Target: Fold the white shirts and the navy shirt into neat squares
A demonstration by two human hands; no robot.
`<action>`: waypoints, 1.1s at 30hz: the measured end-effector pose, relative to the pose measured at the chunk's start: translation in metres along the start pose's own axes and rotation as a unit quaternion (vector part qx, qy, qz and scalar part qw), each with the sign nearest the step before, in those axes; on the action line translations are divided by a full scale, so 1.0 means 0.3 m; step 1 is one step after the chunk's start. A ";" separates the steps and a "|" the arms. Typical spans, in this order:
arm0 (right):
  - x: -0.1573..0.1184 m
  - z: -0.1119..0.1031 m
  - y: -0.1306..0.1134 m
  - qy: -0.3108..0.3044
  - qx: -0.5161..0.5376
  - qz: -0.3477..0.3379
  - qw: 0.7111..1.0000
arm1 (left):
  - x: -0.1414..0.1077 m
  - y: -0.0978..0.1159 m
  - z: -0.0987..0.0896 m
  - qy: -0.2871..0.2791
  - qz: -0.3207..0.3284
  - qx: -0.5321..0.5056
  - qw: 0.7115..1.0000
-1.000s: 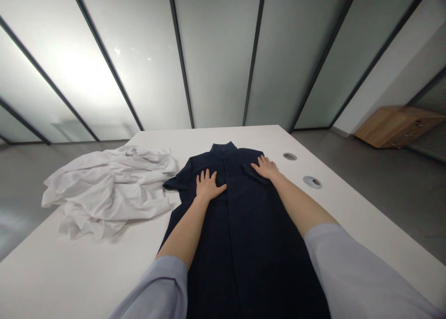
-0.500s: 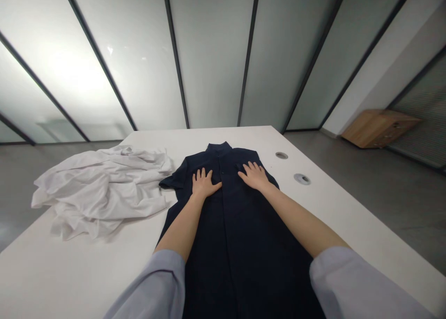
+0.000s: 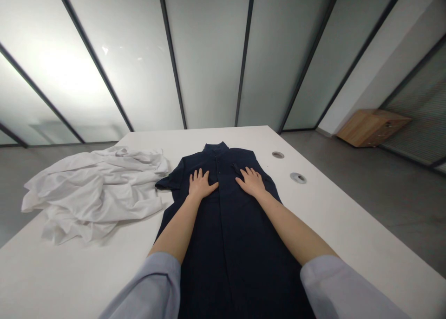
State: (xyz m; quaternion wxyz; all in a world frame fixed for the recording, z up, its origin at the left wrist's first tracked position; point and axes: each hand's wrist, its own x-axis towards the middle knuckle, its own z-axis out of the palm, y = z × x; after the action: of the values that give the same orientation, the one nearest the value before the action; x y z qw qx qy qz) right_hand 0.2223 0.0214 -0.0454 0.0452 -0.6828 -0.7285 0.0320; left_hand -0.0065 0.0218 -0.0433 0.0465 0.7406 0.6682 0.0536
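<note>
A dark navy short-sleeved shirt or shirt dress (image 3: pixel 230 235) lies flat and buttoned on the white table (image 3: pixel 69 254), its stand collar at the far end. My left hand (image 3: pixel 201 184) presses flat on its chest, fingers spread, left of the button placket. My right hand (image 3: pixel 251 182) rests flat on the other side, just below a chest pocket. Both forearms lie over the garment, and light blue sleeves show at the bottom of the view. A crumpled white cloth garment (image 3: pixel 90 191) lies in a heap to the left of the navy sleeve, touching neither hand.
Two round metal grommets (image 3: pixel 278 154) (image 3: pixel 298 178) are set in the table's right side. Beyond the table edges lies a grey floor (image 3: pixel 383 203). Frosted glass panels (image 3: pixel 209 54) with dark frames stand behind, and a low wooden cabinet (image 3: pixel 371 127) sits far right.
My right hand has slid inward toward the placket, closer to my left hand. The view has turned slightly, shifting the table and shirt leftward in the picture.
</note>
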 end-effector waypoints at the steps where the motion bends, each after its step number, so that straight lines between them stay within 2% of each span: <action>1: -0.001 0.001 0.001 0.005 0.001 0.000 1.000 | -0.001 0.000 0.000 0.002 0.002 -0.005 1.000; 6: -0.002 0.007 0.005 0.038 -0.004 -0.009 0.999 | -0.008 0.003 -0.002 0.033 0.018 -0.017 0.999; 10: -0.002 0.009 0.002 0.028 -0.001 -0.009 1.000 | -0.015 0.007 -0.006 0.064 0.019 -0.014 0.998; 17: 0.002 0.010 0.000 -0.001 -0.006 -0.002 1.000 | -0.019 0.010 -0.011 0.051 0.023 -0.012 0.998; 33: 0.002 0.013 0.000 0.005 0.001 -0.008 1.000 | -0.015 0.002 -0.005 0.062 0.022 -0.016 0.998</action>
State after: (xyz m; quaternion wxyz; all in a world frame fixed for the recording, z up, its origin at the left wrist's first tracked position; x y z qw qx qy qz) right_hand 0.2220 0.0221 -0.0493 0.0497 -0.6771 -0.7337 0.0292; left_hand -0.0066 0.0173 -0.0417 0.0161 0.7493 0.6526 0.1111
